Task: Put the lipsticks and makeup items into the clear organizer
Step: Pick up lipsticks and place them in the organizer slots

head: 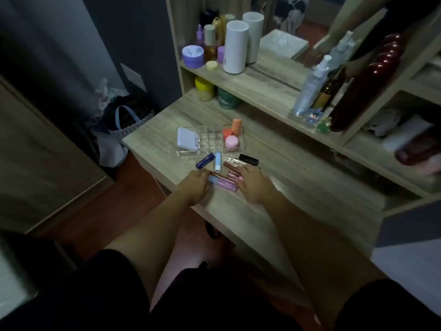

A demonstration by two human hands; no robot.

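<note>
The clear organizer (205, 142) sits on the wooden desk (298, 192). It holds a white compact (187, 139) at its left and orange sponges (232, 130) with a pink jar (231, 142) at its right. In front lie a dark blue tube (204, 161), a light blue stick (217, 161), a clear gloss (236, 160), a black lipstick (249, 159) and a brown gloss (231, 166). My left hand (194, 185) touches a blue-capped pink tube (223, 183) and a red tube (216, 174). My right hand (254, 183) rests flat beside pink tubes (235, 176), fingers apart.
Jars, a white cylinder (235, 46) and bottles (310, 89) stand on the shelves behind, below a mirror. A dark red object (365, 84) looms at the right. A bag (124, 120) lies on the floor left of the desk.
</note>
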